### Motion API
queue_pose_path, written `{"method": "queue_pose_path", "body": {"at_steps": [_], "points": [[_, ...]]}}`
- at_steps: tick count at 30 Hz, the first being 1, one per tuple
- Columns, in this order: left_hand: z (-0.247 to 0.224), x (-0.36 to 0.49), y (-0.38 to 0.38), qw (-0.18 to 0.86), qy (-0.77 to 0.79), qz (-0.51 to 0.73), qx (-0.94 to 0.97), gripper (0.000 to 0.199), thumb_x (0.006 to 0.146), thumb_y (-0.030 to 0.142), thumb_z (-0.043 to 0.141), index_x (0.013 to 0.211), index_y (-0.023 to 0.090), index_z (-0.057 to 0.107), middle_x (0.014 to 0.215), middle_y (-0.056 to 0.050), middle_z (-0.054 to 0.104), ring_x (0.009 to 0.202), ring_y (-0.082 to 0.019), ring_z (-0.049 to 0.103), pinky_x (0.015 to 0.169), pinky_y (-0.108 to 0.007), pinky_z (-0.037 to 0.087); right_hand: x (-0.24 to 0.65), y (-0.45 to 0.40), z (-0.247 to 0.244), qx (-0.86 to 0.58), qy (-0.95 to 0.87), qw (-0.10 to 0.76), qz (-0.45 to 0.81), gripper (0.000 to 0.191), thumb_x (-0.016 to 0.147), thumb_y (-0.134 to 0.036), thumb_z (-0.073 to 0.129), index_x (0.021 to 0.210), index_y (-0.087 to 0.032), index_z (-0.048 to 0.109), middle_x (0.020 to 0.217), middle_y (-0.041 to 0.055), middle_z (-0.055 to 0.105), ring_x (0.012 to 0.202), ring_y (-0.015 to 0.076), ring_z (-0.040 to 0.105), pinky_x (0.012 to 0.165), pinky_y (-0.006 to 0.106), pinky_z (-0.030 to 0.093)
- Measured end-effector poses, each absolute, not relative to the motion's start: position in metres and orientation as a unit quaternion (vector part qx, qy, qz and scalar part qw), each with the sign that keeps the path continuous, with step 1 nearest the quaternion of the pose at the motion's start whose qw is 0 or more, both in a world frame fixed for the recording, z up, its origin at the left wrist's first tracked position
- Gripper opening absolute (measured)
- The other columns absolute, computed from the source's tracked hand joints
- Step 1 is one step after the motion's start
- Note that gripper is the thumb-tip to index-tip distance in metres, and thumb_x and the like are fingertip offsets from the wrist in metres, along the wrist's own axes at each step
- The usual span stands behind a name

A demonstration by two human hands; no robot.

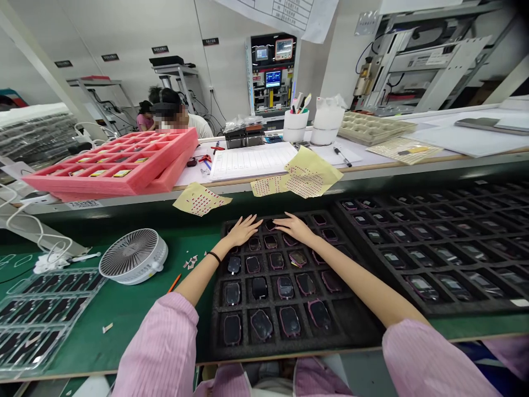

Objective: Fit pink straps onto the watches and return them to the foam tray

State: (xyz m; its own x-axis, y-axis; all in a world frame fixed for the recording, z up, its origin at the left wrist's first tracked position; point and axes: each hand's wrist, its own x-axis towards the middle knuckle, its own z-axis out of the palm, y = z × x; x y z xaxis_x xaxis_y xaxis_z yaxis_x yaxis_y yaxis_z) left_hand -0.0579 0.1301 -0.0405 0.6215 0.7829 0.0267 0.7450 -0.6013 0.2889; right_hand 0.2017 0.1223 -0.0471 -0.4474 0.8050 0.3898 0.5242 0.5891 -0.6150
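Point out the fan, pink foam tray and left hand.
Fan (129, 255), head view, grille.
Pink foam tray (78, 186), head view, front wall.
Left hand (247, 230), head view, back of hand.

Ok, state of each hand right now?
Left hand: open, fingers spread, holding nothing, palm down over the black foam tray.
Right hand: open, fingers spread, holding nothing, palm down over the same tray.

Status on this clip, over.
Left hand, right hand: open, palms down over far rows of black foam tray. Pink-rimmed dark parts in its cells. White desk fan left of tray.
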Motion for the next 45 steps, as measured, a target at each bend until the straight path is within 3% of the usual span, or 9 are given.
{"method": "queue_pose_path", "body": {"at_steps": [3,8,11,15,18,25,31,40,45], "points": [[-0.033,-0.056,0.13,0.12,0.426,0.079,0.893,0.046,0.098,0.036,0.039,0.143,0.029,0.041,0.155,-0.008,0.034,0.145,-0.024,0.026,0.118,-0.052,0.017,0.191,0.118,-0.047,-0.415,-0.833,0.315,0.186,0.023,0.088,-0.027,0.062,0.107,-0.023,0.073,0.118,0.0093,0.07,0.127,0.0294,0.053,0.116,0.057,0.02],[-0.009,-0.011,0.127,0.083,0.411,0.13,0.899,0.041,0.098,0.03,0.036,0.135,0.022,0.051,0.148,-0.01,0.044,0.136,-0.024,0.041,0.114,-0.045,0.03,0.174,0.086,-0.046,-0.427,-0.847,0.274,0.162,0.044,0.089,-0.034,0.06,0.127,-0.013,0.061,0.142,0.0197,0.05,0.141,0.0354,0.031,0.115,0.061,0.013],[0.0,0.043,0.13,0.083,0.37,0.123,0.917,0.034,0.096,0.025,0.04,0.124,0.021,0.059,0.132,-0.008,0.057,0.123,-0.021,0.053,0.106,-0.035,0.041,0.186,0.05,-0.041,-0.419,-0.86,0.242,0.161,0.05,0.091,-0.042,0.057,0.134,-0.017,0.056,0.148,0.0184,0.043,0.141,0.035,0.032,0.114,0.06,0.02],[0.0,0.104,0.144,0.082,0.351,0.08,0.929,0.032,0.086,0.021,0.056,0.118,0.016,0.062,0.12,-0.011,0.064,0.113,-0.025,0.059,0.098,-0.035,0.046,0.223,-0.013,-0.035,-0.4,-0.888,0.148,0.171,0.056,0.094,-0.046,0.049,0.143,-0.019,0.046,0.152,0.0194,0.035,0.143,0.0352,0.027,0.114,0.058,0.023],[-0.001,0.128,0.16,0.082,0.362,0.04,0.928,0.035,0.076,0.019,0.066,0.111,0.017,0.064,0.107,-0.01,0.069,0.101,-0.025,0.065,0.087,-0.032,0.05,0.247,-0.055,-0.036,-0.417,-0.879,0.169,0.159,0.054,0.095,-0.045,0.049,0.145,-0.024,0.043,0.155,0.0149,0.03,0.145,0.0319,0.024,0.116,0.056,0.023],[0.013,0.146,0.182,0.083,0.368,-0.002,0.926,0.048,0.06,0.024,0.076,0.106,0.018,0.063,0.093,-0.006,0.071,0.088,-0.026,0.067,0.074,-0.03,0.051,0.262,-0.089,-0.036,-0.447,-0.872,0.172,0.102,0.05,0.1,-0.04,0.04,0.147,-0.023,0.039,0.157,0.0102,0.028,0.146,0.0262,0.021,0.118,0.051,0.024],[0.019,0.173,0.183,0.09,0.354,0.048,0.93,0.041,0.079,0.033,0.06,0.117,0.02,0.058,0.109,-0.005,0.068,0.096,-0.02,0.065,0.082,-0.027,0.049,0.265,-0.089,-0.028,-0.441,-0.87,0.179,0.132,0.05,0.1,-0.044,0.037,0.144,-0.021,0.042,0.156,0.0122,0.031,0.146,0.0269,0.021,0.118,0.051,0.023],[0.013,0.215,0.181,0.078,0.343,0.015,0.936,0.03,0.069,0.019,0.071,0.099,0.019,0.07,0.094,-0.007,0.073,0.089,-0.024,0.068,0.076,-0.028,0.05,0.267,-0.091,-0.029,-0.445,-0.863,0.195,0.142,0.05,0.1,-0.046,0.035,0.143,-0.02,0.043,0.155,0.0115,0.035,0.146,0.0253,0.023,0.119,0.046,0.02],[0.027,0.208,0.176,0.091,0.347,0.034,0.933,0.035,0.073,0.03,0.072,0.105,0.017,0.069,0.096,-0.007,0.073,0.091,-0.023,0.067,0.079,-0.028,0.049,0.266,-0.091,-0.031,-0.446,-0.859,0.207,0.141,0.049,0.1,-0.044,0.036,0.141,-0.019,0.045,0.153,0.012,0.037,0.146,0.0255,0.023,0.119,0.047,0.02]]}}
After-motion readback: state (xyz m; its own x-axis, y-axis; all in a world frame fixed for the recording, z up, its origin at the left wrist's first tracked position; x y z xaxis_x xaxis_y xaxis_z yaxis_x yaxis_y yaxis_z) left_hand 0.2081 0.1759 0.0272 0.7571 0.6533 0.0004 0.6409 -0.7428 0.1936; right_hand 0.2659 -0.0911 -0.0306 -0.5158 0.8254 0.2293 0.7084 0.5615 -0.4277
